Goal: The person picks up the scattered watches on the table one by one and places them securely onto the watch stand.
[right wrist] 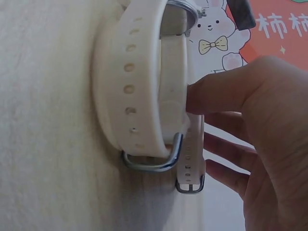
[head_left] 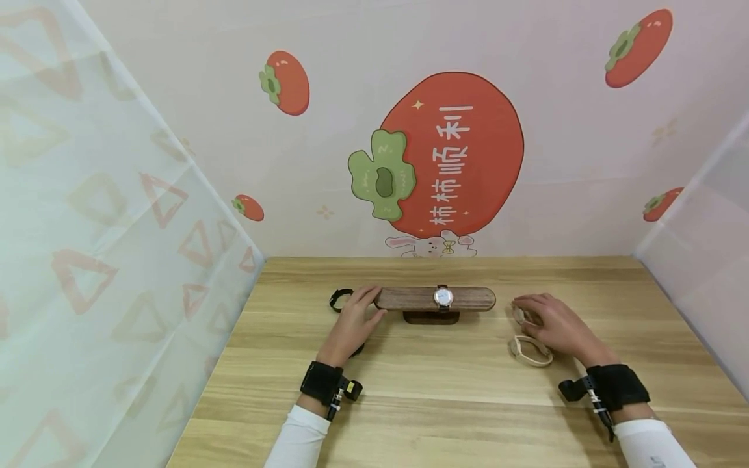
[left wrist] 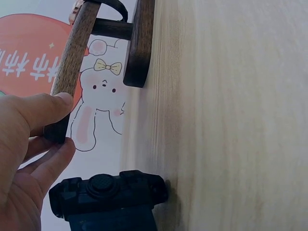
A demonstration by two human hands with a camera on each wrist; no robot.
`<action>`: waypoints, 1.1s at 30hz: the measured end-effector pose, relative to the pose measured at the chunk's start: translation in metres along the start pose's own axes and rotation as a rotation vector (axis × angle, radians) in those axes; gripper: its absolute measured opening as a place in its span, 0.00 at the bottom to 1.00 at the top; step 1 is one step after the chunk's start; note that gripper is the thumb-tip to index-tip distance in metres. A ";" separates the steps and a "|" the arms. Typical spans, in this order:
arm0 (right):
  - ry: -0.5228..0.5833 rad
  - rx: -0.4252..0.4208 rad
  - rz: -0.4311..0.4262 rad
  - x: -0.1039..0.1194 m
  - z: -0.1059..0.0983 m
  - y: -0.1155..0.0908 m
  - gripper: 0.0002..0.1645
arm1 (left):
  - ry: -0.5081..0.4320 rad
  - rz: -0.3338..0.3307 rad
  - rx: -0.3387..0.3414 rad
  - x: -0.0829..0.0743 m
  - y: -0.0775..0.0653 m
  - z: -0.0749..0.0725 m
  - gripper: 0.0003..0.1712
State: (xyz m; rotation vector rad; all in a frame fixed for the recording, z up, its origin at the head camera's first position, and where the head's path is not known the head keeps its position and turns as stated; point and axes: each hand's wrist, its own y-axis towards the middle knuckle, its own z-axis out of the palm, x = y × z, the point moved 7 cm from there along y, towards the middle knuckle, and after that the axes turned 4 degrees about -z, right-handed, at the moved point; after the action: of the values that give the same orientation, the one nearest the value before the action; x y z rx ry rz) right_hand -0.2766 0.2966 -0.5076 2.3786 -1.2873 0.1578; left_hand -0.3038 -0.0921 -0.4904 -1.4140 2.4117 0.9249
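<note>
My left hand [head_left: 350,326] pinches the left end of a wooden watch stand [head_left: 406,298], thumb on one face and fingers on the other. A watch with a white dial and dark strap [head_left: 443,298] is wrapped around the stand's bar, right of its middle. On the right, my right hand [head_left: 554,326] holds the farther of two cream-strapped watches [head_left: 518,315], its thumb and fingers at the strap [right wrist: 190,161]. The nearer cream-strapped watch [head_left: 534,353] lies on its side on the table, close by that hand, and partly covers the farther one in the right wrist view.
A black strap [head_left: 340,300] lies on the table left of my left hand. Another dark band [head_left: 357,351] shows partly from behind the left wrist. Behind the wooden table [head_left: 445,403] rises a wall with persimmon prints [head_left: 486,162]; fabric walls flank both sides.
</note>
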 end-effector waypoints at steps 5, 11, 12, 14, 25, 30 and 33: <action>-0.012 0.018 0.018 -0.004 0.003 -0.001 0.27 | -0.006 0.001 -0.003 0.000 0.000 0.000 0.33; -0.026 0.040 0.035 -0.006 0.005 -0.001 0.26 | -0.002 -0.011 -0.003 0.000 0.001 0.000 0.33; -0.031 0.039 0.035 -0.006 0.005 -0.001 0.26 | -0.001 -0.013 -0.003 0.000 0.001 0.000 0.33; -0.040 0.034 0.031 -0.006 0.004 0.000 0.27 | -0.003 -0.012 -0.005 0.000 0.000 -0.001 0.34; -0.099 0.038 0.008 -0.003 0.005 0.005 0.27 | 0.001 -0.020 0.000 -0.001 0.000 -0.001 0.33; -0.096 0.044 0.003 -0.002 0.005 0.007 0.25 | -0.005 -0.025 -0.001 -0.002 0.000 -0.002 0.33; -0.096 0.035 -0.002 -0.001 0.005 0.007 0.24 | -0.001 -0.027 -0.005 -0.001 0.000 -0.002 0.33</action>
State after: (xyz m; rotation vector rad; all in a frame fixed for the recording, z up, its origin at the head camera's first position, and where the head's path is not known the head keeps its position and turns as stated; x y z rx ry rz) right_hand -0.2832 0.2920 -0.5097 2.4433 -1.3359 0.0670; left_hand -0.3028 -0.0920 -0.4885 -1.4436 2.3857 0.9252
